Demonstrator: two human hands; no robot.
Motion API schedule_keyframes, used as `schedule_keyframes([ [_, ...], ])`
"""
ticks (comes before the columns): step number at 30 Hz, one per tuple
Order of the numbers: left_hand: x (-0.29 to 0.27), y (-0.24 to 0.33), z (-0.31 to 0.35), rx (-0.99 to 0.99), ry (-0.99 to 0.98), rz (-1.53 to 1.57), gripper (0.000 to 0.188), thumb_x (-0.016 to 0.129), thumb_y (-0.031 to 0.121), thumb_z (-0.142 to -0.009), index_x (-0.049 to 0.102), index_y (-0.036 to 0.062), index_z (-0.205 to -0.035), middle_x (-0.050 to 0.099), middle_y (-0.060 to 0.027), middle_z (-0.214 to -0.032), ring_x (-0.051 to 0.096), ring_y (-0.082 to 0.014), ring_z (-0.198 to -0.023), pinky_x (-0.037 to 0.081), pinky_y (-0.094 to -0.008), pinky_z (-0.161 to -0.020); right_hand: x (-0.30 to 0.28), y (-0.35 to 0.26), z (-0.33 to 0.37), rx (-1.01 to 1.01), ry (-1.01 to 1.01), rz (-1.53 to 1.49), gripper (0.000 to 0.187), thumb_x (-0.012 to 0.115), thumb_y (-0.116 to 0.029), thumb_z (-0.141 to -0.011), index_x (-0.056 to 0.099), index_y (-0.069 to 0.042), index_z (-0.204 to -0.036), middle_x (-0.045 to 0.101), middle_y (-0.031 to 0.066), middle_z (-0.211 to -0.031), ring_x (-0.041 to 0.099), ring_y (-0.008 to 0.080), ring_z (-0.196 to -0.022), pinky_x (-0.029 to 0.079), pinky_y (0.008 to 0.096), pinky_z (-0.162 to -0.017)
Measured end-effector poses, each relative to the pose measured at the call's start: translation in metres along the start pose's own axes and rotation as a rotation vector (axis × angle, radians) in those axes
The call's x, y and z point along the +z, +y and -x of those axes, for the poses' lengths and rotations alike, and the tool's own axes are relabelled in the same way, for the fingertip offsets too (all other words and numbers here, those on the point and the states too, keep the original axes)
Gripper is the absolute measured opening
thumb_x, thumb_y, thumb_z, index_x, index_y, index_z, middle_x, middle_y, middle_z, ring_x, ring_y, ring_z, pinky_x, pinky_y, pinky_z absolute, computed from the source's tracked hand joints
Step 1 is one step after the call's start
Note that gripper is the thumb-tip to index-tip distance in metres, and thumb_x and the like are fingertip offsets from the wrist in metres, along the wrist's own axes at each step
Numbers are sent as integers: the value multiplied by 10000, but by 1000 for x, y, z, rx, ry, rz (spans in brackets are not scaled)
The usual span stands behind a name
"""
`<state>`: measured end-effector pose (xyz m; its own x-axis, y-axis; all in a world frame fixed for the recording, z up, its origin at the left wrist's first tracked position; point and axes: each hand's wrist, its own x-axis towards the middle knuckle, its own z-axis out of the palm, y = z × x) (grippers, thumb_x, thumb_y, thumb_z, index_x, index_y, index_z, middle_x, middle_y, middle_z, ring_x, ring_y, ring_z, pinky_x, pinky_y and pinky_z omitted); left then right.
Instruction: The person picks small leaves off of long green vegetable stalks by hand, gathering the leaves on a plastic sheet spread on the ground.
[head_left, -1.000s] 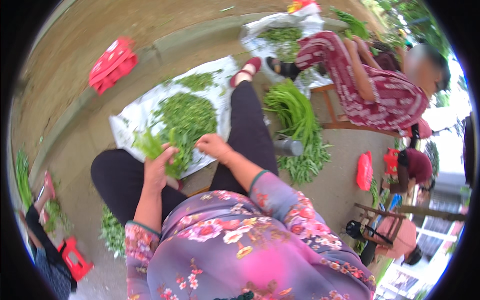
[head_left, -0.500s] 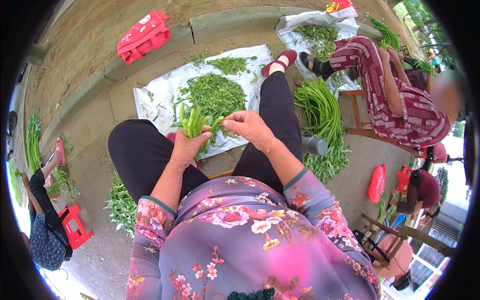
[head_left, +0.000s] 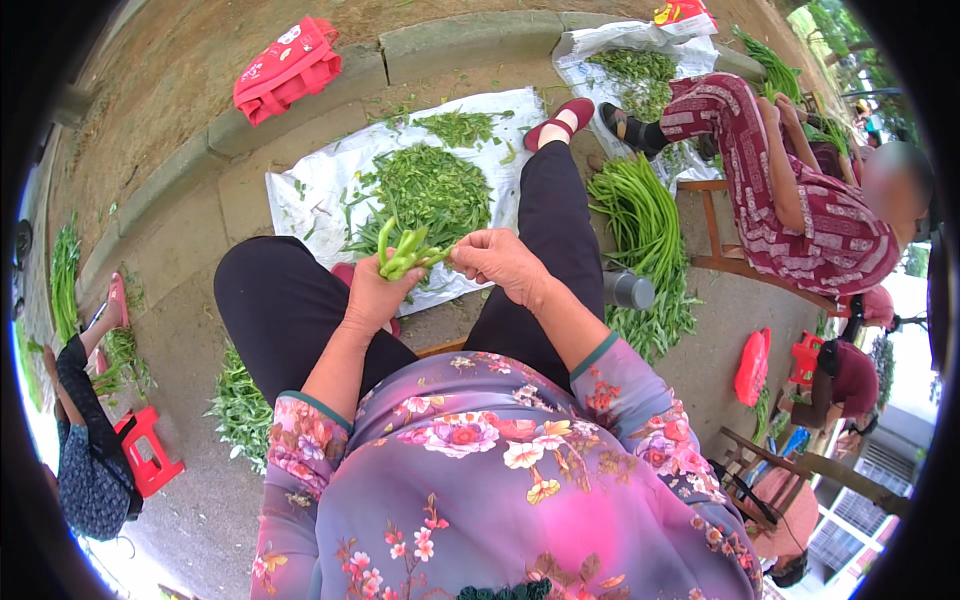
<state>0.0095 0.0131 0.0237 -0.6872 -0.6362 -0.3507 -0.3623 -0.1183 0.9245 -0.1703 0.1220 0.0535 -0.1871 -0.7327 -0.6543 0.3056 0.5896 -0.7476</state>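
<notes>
Since the earlier frame, the bunch of green stems [head_left: 408, 252] has tipped over: its tops were standing almost upright, and now they lean toward the right fingers. The right hand [head_left: 503, 265] has shifted only a little.

From where I stand, the left hand [head_left: 378, 297] is curled closed around the lower part of the bunch, with the stems coming out above the thumb. The right thumb and forefinger are brought together in a small pinch, and it seems they have the end of one stem between them. So the bunch lies between the two hands, just above the left fingers and touching the right fingertips.

I would judge these stems to be very light, crisp and a little springy, so that they bend first and then snap. The skin may be smooth, perhaps damp, and a hard squeeze could bruise it. The better hold is low and loose around the whole bunch, with a fingertip pinch for a single stem.

Beyond the fingers, the pile of cut greens [head_left: 430, 190] rests on the white sheet [head_left: 310, 200], and the bunch and the hands cover its nearest edge. The ends of the stems inside the left fist are hidden. How many stems there are I cannot count, and the pinched tip is too small to see clearly.
</notes>
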Motion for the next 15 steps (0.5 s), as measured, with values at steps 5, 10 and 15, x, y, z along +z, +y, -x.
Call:
schedule_keyframes([
  [5, 2, -2, 2, 287, 46, -301, 213, 696, 6, -724, 647, 45, -928, 632, -57, -800, 601, -133, -715, 472, -265, -655, -1, 4, 1, 133, -4, -78, 91, 631, -172, -805, 609, -95, -763, 580, -23, -697, 496, 47, -592, 395, 203, -531],
  [10, 5, 2, 0, 452, 92, -361, 224, 671, 4, -647, 631, 62, -859, 579, -107, -796, 584, -311, -743, 462, -362, -657, 1, 13, -2, 224, 32, -270, 97, 618, -129, -787, 585, -95, -702, 555, -14, -641, 488, 64, -548, 404, 221, -504],
  [15, 5, 4, 1, 490, 82, -375, 230, 699, 38, -630, 636, 49, -851, 585, -105, -826, 581, -311, -761, 461, -374, -665, 8, 21, -5, 153, 98, -309, 110, 602, -89, -750, 547, -82, -655, 524, 0, -604, 460, 74, -497, 388, 218, -453],
])
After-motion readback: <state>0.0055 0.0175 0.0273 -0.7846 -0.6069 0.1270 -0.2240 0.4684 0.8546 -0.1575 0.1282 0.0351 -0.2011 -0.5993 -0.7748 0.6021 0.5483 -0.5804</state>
